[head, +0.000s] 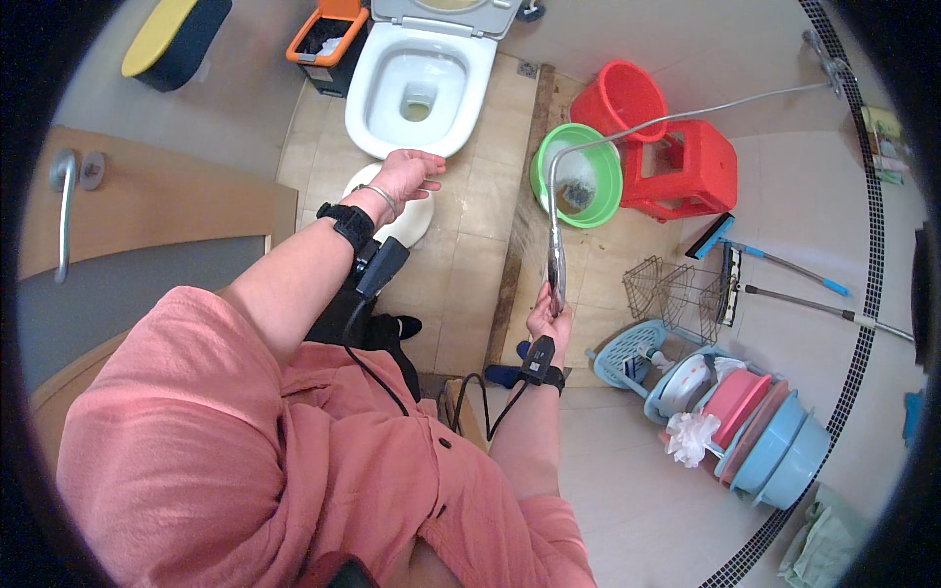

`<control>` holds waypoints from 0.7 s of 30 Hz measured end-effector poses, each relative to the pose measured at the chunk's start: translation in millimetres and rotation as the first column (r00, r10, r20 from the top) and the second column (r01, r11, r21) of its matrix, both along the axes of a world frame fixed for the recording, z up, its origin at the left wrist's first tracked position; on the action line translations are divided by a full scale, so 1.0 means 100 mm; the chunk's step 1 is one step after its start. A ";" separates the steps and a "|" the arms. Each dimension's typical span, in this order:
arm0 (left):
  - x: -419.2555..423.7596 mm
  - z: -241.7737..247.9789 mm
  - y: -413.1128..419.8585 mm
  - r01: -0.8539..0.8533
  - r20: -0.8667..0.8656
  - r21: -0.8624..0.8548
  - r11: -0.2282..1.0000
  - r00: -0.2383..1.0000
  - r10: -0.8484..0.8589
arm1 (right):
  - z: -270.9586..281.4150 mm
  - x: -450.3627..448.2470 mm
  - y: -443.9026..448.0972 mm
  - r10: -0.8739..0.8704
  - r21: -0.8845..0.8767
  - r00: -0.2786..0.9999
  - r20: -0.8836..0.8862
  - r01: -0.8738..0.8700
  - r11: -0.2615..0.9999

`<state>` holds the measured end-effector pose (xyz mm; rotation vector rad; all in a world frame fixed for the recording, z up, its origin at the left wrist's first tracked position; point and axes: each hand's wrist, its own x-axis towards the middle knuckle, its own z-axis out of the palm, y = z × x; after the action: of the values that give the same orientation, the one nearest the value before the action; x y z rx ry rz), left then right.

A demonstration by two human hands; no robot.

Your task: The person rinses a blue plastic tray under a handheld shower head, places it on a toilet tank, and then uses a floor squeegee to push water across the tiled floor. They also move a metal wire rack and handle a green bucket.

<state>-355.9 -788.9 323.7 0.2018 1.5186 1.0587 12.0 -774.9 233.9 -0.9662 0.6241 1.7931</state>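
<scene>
My right hand (pixel 549 321) is closed around the handheld shower head (pixel 556 275). A metal shower hose (pixel 698 110) runs from it, over the green basin, to the fitting on the wall. Whitish, foamy water and something dark lie in the green basin (pixel 617 184). My left hand (pixel 406 178) is stretched out with nothing in it, fingers extended, just before the front rim of the white toilet bowl (pixel 362 110). Beneath it is a round white object (pixel 415 224), partly hidden by my hand and forearm. The toilet seat is raised.
An orange-rimmed bin (pixel 292 55) stands left of the toilet. A red bucket (pixel 599 106) and red stool (pixel 717 165) are behind the basin. Further right are a wire rack (pixel 669 294), a squeegee (pixel 711 237) and stacked basins (pixel 772 452). A raised floor strip (pixel 509 287) divides the tiles.
</scene>
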 end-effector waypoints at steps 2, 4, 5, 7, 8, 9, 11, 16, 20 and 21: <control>0.01 0.02 0.01 0.002 -0.004 0.003 1.000 1.000 -0.002 | 0.05 -0.01 0.06 -0.002 0.007 0.999 0.045 0.002 1.000; 0.03 0.02 0.01 -0.002 -0.013 0.008 1.000 1.000 0.003 | 0.09 0.01 0.09 0.011 0.038 0.997 0.070 -0.013 0.999; 0.04 0.02 0.02 0.000 -0.010 0.013 1.000 1.000 0.000 | 0.10 0.02 0.10 0.021 0.055 0.997 0.073 -0.025 0.998; 0.07 0.03 0.03 0.012 -0.016 0.004 1.000 1.000 -0.012 | 0.12 0.05 0.10 0.033 0.081 0.997 0.073 -0.039 0.996; 0.09 0.03 0.04 0.013 -0.003 0.011 1.000 1.000 -0.013 | 0.12 0.07 0.10 0.035 0.093 0.997 0.073 -0.041 0.995; 0.11 0.04 0.06 0.014 0.003 0.017 1.000 1.000 -0.014 | 0.13 0.10 0.10 0.042 0.113 0.995 0.095 -0.053 0.992; 0.14 0.05 0.09 0.017 0.010 0.026 1.000 1.000 -0.017 | 0.14 0.16 0.09 0.027 0.075 0.998 0.065 -0.032 0.997; 0.16 0.09 0.15 0.032 -0.007 0.027 0.999 0.999 -0.032 | 0.12 0.34 -0.09 0.009 0.018 0.989 0.145 -0.011 1.000; 0.20 0.11 0.16 0.058 -0.002 0.026 0.998 0.998 -0.058 | 0.05 0.62 -0.42 0.011 0.038 0.958 0.287 -0.023 0.999; 0.22 0.10 0.16 0.057 -0.005 0.018 0.998 0.998 -0.057 | 0.02 0.71 -0.49 0.018 0.025 0.921 0.388 -0.030 0.999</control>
<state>-334.1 -773.0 333.7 0.2584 1.4990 1.0280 83.5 -823.5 236.3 -1.2704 0.3334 1.5641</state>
